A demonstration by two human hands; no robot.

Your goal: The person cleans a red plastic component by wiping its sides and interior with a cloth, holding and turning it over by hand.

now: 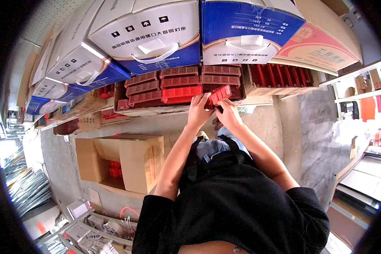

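Both hands are together at the front edge of a cardboard carton (pixel 156 111) filled with rows of red plastic electrical boxes (pixel 182 94). Between them a short joined row of red electrical boxes (pixel 220 94) is held tilted, its right end higher. My left hand (pixel 200 111) has its fingers closed on the left end of this row. My right hand (pixel 228 113) grips it from below on the right, fingers partly hidden. Darker, dusty red rows (pixel 144 86) lie stacked behind and to the left.
Large blue and white cartons (pixel 152 34) stand on the shelf above. An open cardboard box (pixel 142 163) on the floor at left holds a few red pieces (pixel 115 168). Another carton of red parts (pixel 279 78) sits at right. Trays of small electrical goods (pixel 101 230) are at lower left.
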